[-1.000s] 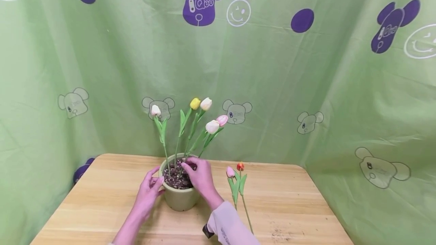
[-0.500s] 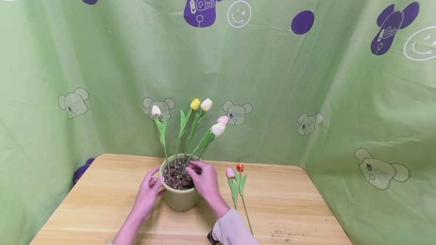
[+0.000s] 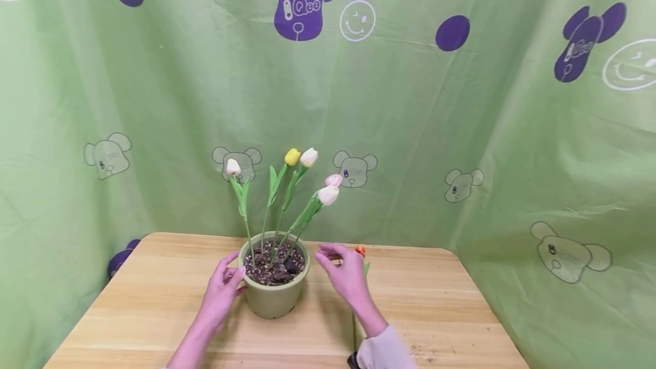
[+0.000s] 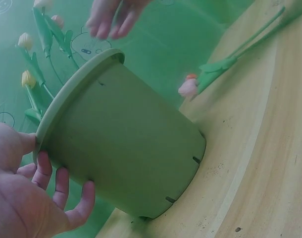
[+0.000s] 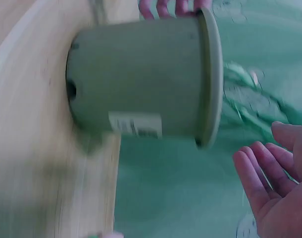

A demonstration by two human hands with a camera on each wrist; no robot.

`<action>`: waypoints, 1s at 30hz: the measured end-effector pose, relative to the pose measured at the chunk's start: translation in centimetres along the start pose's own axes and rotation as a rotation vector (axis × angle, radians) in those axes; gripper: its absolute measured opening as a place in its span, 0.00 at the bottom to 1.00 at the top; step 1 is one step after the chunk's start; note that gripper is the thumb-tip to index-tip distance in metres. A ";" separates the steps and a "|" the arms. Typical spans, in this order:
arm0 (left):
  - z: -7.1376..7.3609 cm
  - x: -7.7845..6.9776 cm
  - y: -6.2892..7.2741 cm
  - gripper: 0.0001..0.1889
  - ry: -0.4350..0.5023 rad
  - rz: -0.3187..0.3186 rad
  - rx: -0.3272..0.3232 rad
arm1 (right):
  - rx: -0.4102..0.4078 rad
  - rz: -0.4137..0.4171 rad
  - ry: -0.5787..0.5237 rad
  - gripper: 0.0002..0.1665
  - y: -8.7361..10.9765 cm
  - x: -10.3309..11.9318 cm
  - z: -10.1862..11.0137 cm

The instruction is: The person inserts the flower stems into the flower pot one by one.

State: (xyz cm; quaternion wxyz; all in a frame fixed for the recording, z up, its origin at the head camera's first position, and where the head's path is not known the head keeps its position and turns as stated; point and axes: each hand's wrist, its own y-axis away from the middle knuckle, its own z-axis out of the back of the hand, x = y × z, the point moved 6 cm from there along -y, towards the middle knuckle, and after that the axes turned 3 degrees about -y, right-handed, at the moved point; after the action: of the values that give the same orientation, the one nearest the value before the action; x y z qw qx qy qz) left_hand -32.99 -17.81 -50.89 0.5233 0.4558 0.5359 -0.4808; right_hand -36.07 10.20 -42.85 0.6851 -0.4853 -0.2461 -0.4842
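Observation:
A light green flower pot (image 3: 274, 299) of dark soil (image 3: 269, 269) stands upright on the table. Several tulips rise from it: a white one at left (image 3: 233, 167), a yellow one (image 3: 292, 156), a cream one (image 3: 309, 157), a pink one (image 3: 333, 180) and a pale pink one (image 3: 328, 195). My left hand (image 3: 220, 289) grips the pot's left rim, thumb at the rim and fingers against the outer wall. My right hand (image 3: 348, 278) hovers right of the pot, holding nothing, its fingers loosely bent. Beneath it lie a red-orange tulip (image 3: 360, 250) and a pink tulip (image 4: 188, 88), mostly hidden in the head view.
The wooden table (image 3: 164, 289) has soil crumbs (image 3: 422, 352) scattered at its front right. A green curtain (image 3: 400, 101) printed with purple and outlined bear figures encloses the back and sides.
My right hand has let go of the pale pink tulip's stem and moved right, out of the pot and over the lying tulips. That tulip now leans further right. My left hand stays put.

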 end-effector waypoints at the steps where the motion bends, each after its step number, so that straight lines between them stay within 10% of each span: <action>1: 0.0 0.0 0.0 0.29 -0.001 -0.003 0.001 | -0.012 -0.012 0.001 0.14 0.0 -0.4 0.9; 13: -0.2 0.1 0.1 0.29 -0.003 -0.001 0.001 | -0.067 -0.296 -0.023 0.16 2.3 -9.6 8.9; 30: -0.2 0.0 0.1 0.30 -0.015 0.014 0.004 | 0.103 -0.422 0.121 0.17 6.7 -16.1 6.6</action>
State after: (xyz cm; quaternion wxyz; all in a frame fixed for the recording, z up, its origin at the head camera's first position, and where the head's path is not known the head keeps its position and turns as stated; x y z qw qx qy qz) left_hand -32.89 -17.61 -50.88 0.5296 0.4570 0.5279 -0.4816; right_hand -35.75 23.40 -56.03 0.6060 -0.3574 -0.3253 -0.6319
